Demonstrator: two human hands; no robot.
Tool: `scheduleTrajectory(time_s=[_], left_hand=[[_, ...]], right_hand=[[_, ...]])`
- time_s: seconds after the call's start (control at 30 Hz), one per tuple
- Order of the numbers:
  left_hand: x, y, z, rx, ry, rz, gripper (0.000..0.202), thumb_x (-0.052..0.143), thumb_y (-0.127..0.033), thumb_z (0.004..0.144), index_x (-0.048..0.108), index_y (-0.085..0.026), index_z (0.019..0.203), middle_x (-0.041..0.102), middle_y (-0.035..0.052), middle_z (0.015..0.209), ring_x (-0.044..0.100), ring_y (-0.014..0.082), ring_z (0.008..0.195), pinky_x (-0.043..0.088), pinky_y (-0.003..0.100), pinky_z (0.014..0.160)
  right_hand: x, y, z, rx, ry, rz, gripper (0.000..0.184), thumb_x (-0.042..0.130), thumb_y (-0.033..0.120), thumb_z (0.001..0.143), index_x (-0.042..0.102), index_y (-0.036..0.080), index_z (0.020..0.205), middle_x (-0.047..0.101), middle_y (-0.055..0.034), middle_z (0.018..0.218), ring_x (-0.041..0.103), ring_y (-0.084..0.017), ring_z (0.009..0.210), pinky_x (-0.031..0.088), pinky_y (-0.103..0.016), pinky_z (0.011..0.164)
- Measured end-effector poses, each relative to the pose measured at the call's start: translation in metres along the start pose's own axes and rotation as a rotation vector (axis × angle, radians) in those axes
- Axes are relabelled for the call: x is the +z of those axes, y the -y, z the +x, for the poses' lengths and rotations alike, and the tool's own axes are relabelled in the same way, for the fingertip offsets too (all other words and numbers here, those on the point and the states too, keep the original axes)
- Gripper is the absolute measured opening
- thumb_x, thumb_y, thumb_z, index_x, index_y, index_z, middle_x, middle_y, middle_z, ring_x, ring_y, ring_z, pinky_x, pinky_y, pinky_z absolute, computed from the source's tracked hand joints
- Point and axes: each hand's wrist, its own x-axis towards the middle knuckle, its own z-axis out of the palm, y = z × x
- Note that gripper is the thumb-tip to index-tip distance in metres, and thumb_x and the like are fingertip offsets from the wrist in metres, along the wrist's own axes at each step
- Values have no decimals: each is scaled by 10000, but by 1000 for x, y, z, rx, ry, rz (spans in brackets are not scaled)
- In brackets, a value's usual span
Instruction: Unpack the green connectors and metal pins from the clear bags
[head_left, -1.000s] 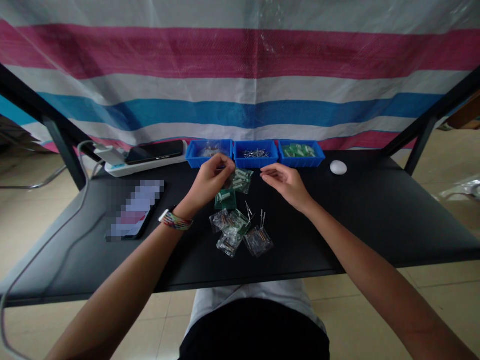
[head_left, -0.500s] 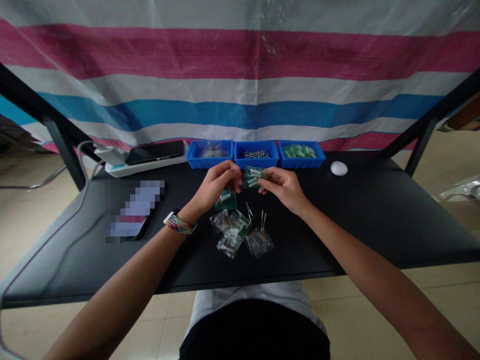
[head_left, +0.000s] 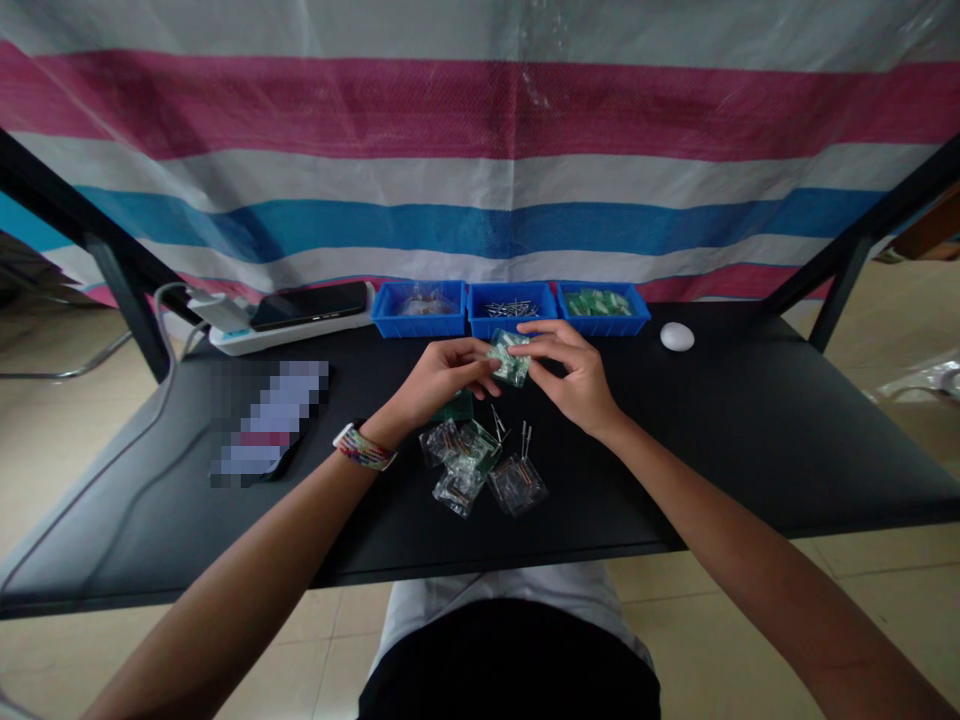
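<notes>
A small green packet with whitish pieces in it (head_left: 511, 360) is held up over the table between my hands. My left hand (head_left: 455, 374) pinches its left edge. At its right side, the fingers of my right hand (head_left: 564, 372) close on the packet, with the index finger lying across it. Under my left hand a second green packet (head_left: 454, 408) lies partly hidden. Nearer to me rest several clear packets (head_left: 460, 485) with copper-coloured pins, and another clear packet (head_left: 519, 484) to their right. Thin metal pins (head_left: 526, 438) lie just beyond these.
Three blue bins stand along the back: clear bags in the left bin (head_left: 418, 325), metal pins in the middle bin (head_left: 512, 325), green packets in the right bin (head_left: 604, 325). A white egg-shaped object (head_left: 677, 337) sits to the right. Leftward are a phone (head_left: 274, 420) and a power strip (head_left: 292, 328).
My left hand has moved right and taken hold of the green packet's left edge. The packet has turned, and my right fingers have shifted over it.
</notes>
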Motion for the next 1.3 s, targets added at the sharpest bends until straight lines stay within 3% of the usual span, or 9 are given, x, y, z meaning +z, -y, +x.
scheduleTrajectory(time_s=[0.1,0.2,0.33,0.5,0.7,1.0,1.3], left_hand=[[0,1,1,23,-28,0,375,872,-450,829,722,-135,963,775,50,820,764,156,670,562,226,601],[-1,4,2,57,-44,15,388,866,-465,842,713,-134,975,793,69,887,775,159,682,566,228,608],[1,5,1,100,-46,47,386,848,-475,864,706,-141,995,801,79,905,786,173,717,576,237,621],[6,7,0,146,-16,57,363,816,-460,903,710,-138,1032,781,68,881,775,169,742,585,238,631],[6,4,-1,151,-2,76,359,861,-394,853,706,-146,1062,737,28,839,717,141,704,574,233,628],[8,2,-3,147,-8,27,326,882,-281,787,675,-149,1001,698,-8,755,680,119,642,559,233,641],[13,1,-6,116,21,7,223,806,-213,810,623,-162,928,667,-11,753,664,117,645,539,232,638]], right_hand=[[2,-3,-2,156,-3,180,324,660,262,980,778,313,1278,704,-64,1285,721,-198,957,652,-408,873],[4,-6,-2,348,36,392,505,712,381,952,650,301,1446,719,-49,1127,720,-178,823,666,-375,771],[7,-10,0,493,105,474,618,838,454,840,633,262,1391,723,-31,1005,743,-201,813,660,-367,744],[12,-12,-1,472,85,420,480,904,370,751,680,226,1149,760,-37,973,726,-196,785,648,-384,746],[11,-9,0,449,64,416,427,916,366,740,689,209,1066,776,-35,927,727,-189,751,649,-394,771],[14,-5,-3,454,101,417,433,892,354,759,668,221,1105,766,-22,944,724,-177,749,656,-380,776],[19,-4,-5,394,117,367,421,866,306,758,658,208,1112,758,-35,963,733,-198,825,638,-374,810]])
